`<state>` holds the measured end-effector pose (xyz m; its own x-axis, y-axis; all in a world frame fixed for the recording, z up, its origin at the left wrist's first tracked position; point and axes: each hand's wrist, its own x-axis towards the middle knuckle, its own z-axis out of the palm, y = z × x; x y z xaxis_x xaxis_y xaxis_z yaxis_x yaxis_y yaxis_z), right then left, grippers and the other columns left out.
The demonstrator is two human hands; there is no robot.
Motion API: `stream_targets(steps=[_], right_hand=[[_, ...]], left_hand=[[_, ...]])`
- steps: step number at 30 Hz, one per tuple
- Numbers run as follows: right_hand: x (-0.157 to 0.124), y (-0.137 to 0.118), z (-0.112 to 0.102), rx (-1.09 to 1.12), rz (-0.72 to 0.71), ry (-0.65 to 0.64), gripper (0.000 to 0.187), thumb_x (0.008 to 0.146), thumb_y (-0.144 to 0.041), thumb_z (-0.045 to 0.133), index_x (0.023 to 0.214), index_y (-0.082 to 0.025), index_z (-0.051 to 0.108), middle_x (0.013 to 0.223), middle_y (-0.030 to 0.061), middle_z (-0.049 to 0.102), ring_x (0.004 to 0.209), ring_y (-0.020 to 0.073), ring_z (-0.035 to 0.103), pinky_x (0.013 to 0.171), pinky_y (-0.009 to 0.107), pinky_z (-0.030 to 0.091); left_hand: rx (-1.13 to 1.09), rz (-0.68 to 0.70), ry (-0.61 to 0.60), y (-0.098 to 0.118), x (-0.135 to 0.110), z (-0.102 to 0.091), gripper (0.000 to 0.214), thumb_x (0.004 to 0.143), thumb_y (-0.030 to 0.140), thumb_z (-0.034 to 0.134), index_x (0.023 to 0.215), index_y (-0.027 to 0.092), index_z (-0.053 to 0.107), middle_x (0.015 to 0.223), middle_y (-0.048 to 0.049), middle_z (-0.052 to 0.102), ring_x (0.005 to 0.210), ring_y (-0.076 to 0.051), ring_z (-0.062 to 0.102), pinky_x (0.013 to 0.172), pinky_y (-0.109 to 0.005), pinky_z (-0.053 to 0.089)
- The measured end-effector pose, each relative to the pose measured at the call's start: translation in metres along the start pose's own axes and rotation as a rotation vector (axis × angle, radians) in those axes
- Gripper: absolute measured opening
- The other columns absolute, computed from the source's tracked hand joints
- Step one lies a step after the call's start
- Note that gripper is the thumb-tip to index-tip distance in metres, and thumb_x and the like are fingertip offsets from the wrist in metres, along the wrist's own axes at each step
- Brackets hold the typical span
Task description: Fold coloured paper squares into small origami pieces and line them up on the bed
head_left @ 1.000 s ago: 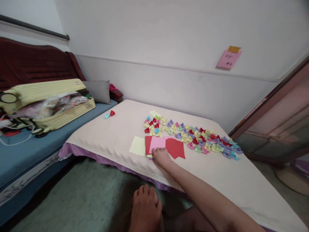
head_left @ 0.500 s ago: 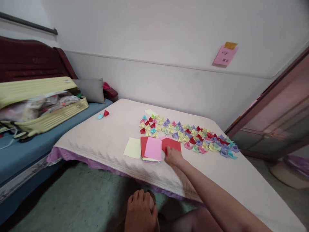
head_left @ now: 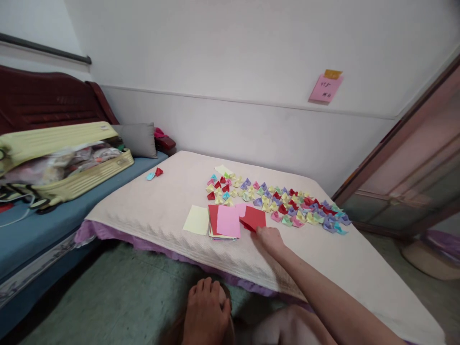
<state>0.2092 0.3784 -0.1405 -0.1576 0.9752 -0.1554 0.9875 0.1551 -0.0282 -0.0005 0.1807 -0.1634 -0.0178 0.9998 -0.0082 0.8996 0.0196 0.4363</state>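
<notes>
My right hand (head_left: 270,238) reaches over the cream mattress (head_left: 168,201) and pinches the near edge of a red paper square (head_left: 254,217), which lifts slightly. Just left of it a pink sheet (head_left: 228,221) tops a small stack of coloured sheets, and a pale yellow sheet (head_left: 196,220) lies flat beside the stack. Behind them spread several small folded paper pieces (head_left: 276,201) in red, yellow, purple, green and blue. My left hand (head_left: 205,314) rests low at the frame's bottom, fingers curled over my knee.
A blue and a red folded piece (head_left: 154,173) lie apart near the mattress's left edge. An open yellow suitcase (head_left: 68,163) full of things sits on the blue bed at left. A pink note (head_left: 325,88) hangs on the wall. A glass door (head_left: 409,177) stands at right.
My right hand moved right from the pink sheet to the red square and pulled back toward me, gripping the square's edge. The camera view shifted slightly.
</notes>
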Motion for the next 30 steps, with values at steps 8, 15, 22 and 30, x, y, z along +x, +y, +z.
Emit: stream_targets(steps=[8,15,22,30], right_hand=[[-0.048,0.023,-0.004,0.706,0.133,-0.055,0.025,0.091,-0.032,0.058,0.106,-0.014,0.062,0.106,0.0054,0.065,0.089,0.0195,0.064,0.076,0.037,0.054],[-0.121,-0.010,-0.019,1.550,-0.091,-0.079,0.039,0.065,-0.039,0.073,0.093,-0.012,0.068,0.082,0.0070,0.073,0.069,0.0208,0.068,0.066,0.031,0.052],[-0.187,-0.031,-0.047,1.883,-0.201,-0.042,0.036,0.059,-0.028,0.074,0.092,-0.014,0.071,0.080,0.0061,0.074,0.069,0.0193,0.067,0.069,0.029,0.051],[-0.236,-0.040,-0.060,1.757,-0.260,0.071,0.022,0.061,-0.022,0.073,0.082,-0.015,0.070,0.071,0.0013,0.071,0.063,0.0166,0.062,0.063,0.026,0.047]], left_hand=[[-0.005,0.008,0.043,0.001,-0.006,-0.002,0.024,0.083,0.028,0.047,0.095,0.018,0.065,0.101,-0.0099,0.063,0.101,-0.028,0.051,0.090,-0.041,0.030],[-0.058,0.036,0.152,0.000,-0.012,0.000,0.021,0.081,0.028,0.052,0.092,0.019,0.067,0.098,-0.0088,0.065,0.098,-0.027,0.053,0.089,-0.040,0.034],[-0.161,0.081,0.243,0.011,-0.030,-0.007,0.031,0.086,0.025,0.046,0.109,0.014,0.065,0.117,-0.0137,0.064,0.112,-0.027,0.054,0.099,-0.041,0.037],[-1.125,0.019,0.231,0.076,-0.085,-0.050,0.030,0.081,0.036,0.060,0.100,0.015,0.068,0.105,-0.0142,0.069,0.100,-0.027,0.063,0.089,-0.040,0.048]])
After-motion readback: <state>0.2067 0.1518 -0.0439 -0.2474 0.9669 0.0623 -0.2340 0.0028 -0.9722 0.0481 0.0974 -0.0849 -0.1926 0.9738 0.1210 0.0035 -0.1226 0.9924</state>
